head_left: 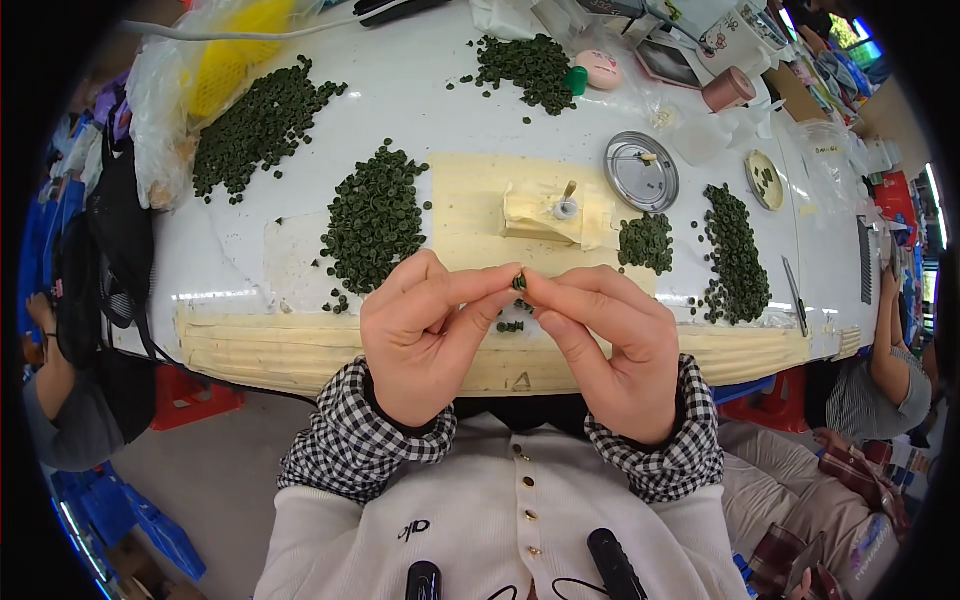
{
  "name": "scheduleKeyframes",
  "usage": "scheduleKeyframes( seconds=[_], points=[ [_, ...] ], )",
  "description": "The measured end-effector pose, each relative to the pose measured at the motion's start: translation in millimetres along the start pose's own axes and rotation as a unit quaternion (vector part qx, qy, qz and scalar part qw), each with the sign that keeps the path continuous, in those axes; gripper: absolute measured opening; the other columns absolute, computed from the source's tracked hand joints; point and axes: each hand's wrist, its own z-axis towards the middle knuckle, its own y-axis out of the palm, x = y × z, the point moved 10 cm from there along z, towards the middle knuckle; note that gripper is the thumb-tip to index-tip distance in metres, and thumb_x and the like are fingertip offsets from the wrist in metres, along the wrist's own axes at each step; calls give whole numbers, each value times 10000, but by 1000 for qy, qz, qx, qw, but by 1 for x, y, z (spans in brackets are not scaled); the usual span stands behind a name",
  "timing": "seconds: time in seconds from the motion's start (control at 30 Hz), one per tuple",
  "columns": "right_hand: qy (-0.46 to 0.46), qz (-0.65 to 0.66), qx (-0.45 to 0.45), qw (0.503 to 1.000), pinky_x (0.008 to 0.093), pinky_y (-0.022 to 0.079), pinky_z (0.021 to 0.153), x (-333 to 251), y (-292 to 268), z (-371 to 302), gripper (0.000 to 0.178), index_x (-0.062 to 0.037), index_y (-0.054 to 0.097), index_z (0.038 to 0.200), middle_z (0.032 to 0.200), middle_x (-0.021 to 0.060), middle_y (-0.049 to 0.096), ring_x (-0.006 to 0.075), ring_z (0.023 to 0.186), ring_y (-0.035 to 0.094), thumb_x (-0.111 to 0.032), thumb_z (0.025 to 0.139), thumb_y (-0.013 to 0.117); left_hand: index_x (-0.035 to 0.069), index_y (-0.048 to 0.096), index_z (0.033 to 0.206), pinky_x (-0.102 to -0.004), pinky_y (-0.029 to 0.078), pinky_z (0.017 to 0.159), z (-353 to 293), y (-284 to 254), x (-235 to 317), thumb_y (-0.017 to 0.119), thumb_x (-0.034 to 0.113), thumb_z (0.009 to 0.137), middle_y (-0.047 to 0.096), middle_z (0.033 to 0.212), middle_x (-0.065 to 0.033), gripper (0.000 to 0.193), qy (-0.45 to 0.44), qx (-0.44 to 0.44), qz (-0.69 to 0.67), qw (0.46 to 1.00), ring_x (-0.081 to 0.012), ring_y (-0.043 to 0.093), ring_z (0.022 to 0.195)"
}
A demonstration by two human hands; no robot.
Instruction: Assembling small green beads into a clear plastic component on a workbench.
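Observation:
In front of my chest, my left hand (pixel 420 335) and my right hand (pixel 612 345) meet at the fingertips. Between them is a small dark green round piece (pixel 519 283), mostly covered by the fingers. My left thumb and forefinger pinch it, while my right forefinger presses from the other side, the right thumb sitting lower. A few matching pieces (pixel 511 326) lie on the table just below. Beyond my hands stands a tape-wrapped block (pixel 545 218) with a small upright post (pixel 566 207). Left of it spreads a heap of green pieces (pixel 375 220); a smaller, flatter cluster (pixel 646 243) lies to its right.
More green heaps lie at far left (pixel 262 132), far middle (pixel 528 72) and right (pixel 735 258). A round metal tray (pixel 641 172), a small dish (pixel 765 180) and a slim pointed tool (pixel 794 295) are to the right. Yellowish tape (pixel 260 340) covers the front edge. People sit at both sides.

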Motion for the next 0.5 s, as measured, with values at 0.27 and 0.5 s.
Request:
scheduleKeyframes(
  seconds=[0.27,0.5],
  points=[
    [-41,-45,-14,998,267,502,610,-1,-1,1,275,8,667,1072,877,127,649,204,703,623,46,800,654,74,718,1043,-216,348,514,-1,3,6,698,-43,775,412,638,-1,293,20,-13,28,999,-92,396,556],
    [-41,-36,-16,998,271,511,618,1,0,-1,275,0,669,1071,891,126,651,207,716,631,39,799,662,59,717,1014,-204,306,528,-2,5,3,716,-40,766,405,642,23,267,-8,-6,9,1000,-78,355,578]
  ],
)
